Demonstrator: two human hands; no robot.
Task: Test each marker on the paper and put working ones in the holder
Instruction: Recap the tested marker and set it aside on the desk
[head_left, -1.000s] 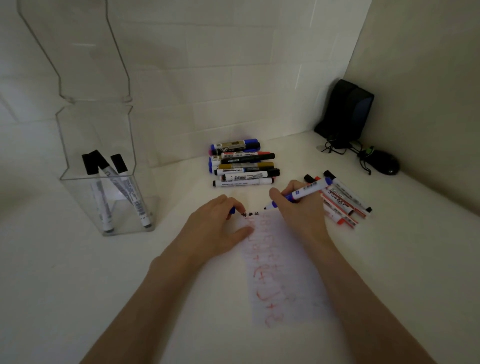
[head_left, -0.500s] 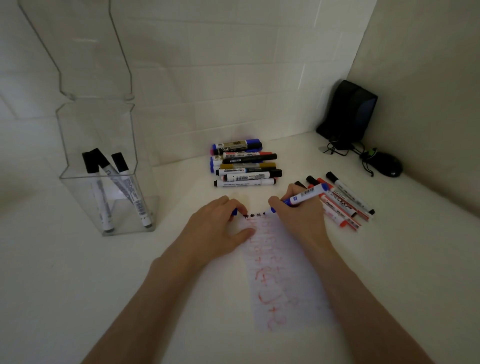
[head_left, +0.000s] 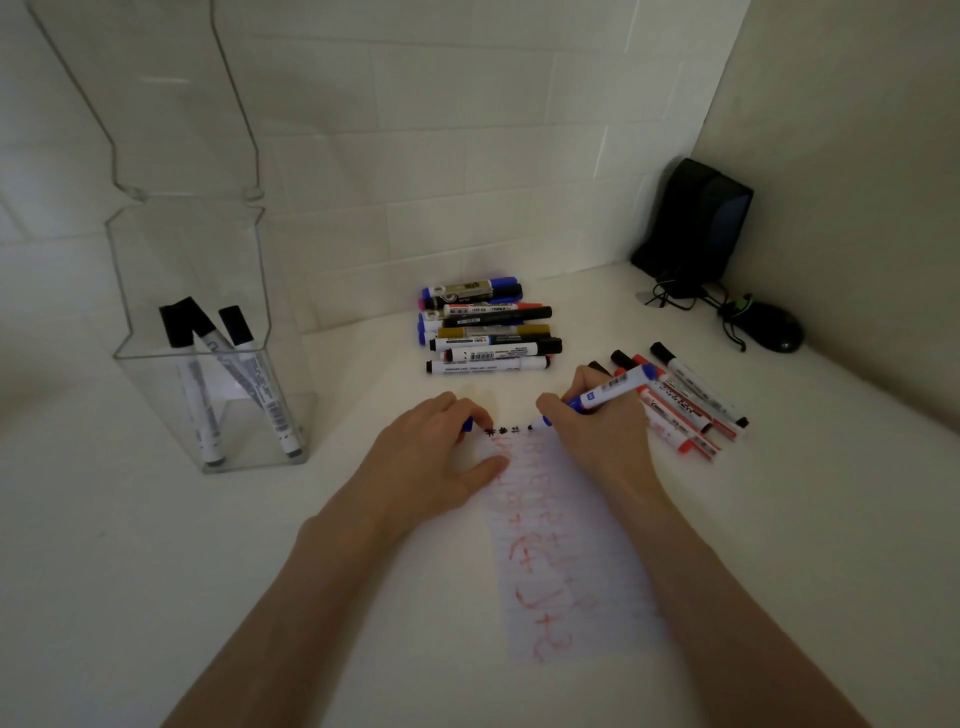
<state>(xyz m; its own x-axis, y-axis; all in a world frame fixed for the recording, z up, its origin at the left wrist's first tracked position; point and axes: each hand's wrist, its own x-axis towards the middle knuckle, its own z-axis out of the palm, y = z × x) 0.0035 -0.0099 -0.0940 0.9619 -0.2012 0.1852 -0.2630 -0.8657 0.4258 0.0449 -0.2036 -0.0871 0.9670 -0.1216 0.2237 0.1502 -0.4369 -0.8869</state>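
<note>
Head view: on a white surface (head_left: 156, 571), a clear holder (head_left: 156, 395) stands at left and the paper (head_left: 571, 545) lies at centre. Right grip (head_left: 597, 441) pinches a blue marker (head_left: 613, 387), tip on the paper's top edge. Left grip (head_left: 431, 462), thumb on the sheet, curls round a blue cap (head_left: 467, 425).

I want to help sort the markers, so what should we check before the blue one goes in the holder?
1. Tip of the blue marker on the paper: ok, the right hand holds it there.
2. Sheet held steady: ok, the left hand presses on it.
3. It writes: cannot tell; dark marks by the tip, colour unclear.
4. Its cap ready: ok, pinched in the left fingers.
5. Room in the holder: ok, open, three markers inside.
</note>
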